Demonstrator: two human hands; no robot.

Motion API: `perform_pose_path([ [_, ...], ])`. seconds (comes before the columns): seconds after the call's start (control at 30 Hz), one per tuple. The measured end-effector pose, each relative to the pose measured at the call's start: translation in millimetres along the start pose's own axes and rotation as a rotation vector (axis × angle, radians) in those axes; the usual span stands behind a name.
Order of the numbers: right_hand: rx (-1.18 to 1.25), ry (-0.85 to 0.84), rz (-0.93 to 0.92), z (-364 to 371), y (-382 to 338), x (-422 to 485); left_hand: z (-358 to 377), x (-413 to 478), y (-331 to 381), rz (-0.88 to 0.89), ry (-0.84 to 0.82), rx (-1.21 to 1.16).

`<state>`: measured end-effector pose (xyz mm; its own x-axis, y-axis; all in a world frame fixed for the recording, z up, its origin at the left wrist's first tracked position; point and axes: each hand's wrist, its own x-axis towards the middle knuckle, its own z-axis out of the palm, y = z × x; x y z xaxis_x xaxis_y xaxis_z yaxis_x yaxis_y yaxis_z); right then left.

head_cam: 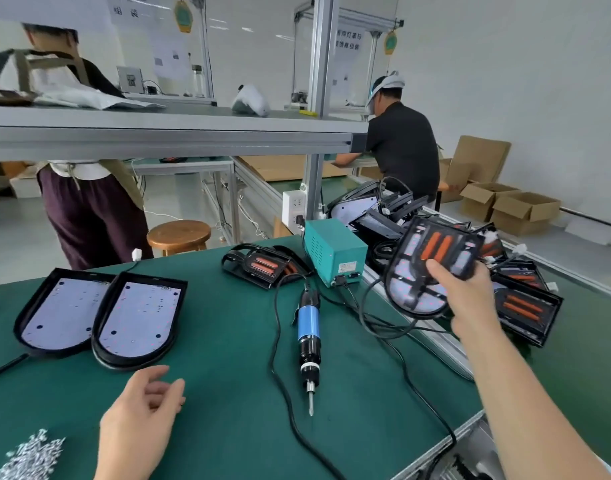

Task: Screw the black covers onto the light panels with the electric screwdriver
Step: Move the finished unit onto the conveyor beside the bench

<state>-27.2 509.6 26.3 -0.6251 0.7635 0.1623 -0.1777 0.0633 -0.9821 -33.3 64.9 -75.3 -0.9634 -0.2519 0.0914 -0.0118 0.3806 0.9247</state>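
Note:
My right hand [467, 299] grips a light panel with a black cover and orange strips [432, 261], held tilted in the air over the table's right edge. My left hand [143, 417] hovers over the green table [228, 358] near its front, fingers loosely spread, holding nothing. The blue and black electric screwdriver [308, 337] lies on the table between my hands, bit pointing toward me. Two light panels in black housings [59, 313] [137, 318] lie side by side at the left. Another covered panel [262, 265] rests at the table's far edge.
A pile of small silver screws [30, 455] lies at the front left. The teal power supply [335, 251] stands at the back, its black cable looping across the table. Several covered panels [526, 306] are heaped at the right. Two people work behind.

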Motion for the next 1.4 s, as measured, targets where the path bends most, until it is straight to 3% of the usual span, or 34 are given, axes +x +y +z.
perform_pose_path([
  [0.23,-0.012,0.263,0.075,-52.2,16.1,51.5,42.3,-6.3,19.7,0.162,-0.064,0.133],
  [0.57,-0.123,0.52,0.148,-98.3,27.6,105.5,55.1,0.1,24.2,0.189,-0.082,0.159],
  [0.87,-0.733,0.503,0.21,-110.3,46.6,121.8,56.7,5.0,19.4,0.221,-0.084,0.165],
  [1.4,-0.784,0.5,0.135,-102.8,64.9,103.1,56.9,1.9,21.3,0.217,-0.075,0.158],
])
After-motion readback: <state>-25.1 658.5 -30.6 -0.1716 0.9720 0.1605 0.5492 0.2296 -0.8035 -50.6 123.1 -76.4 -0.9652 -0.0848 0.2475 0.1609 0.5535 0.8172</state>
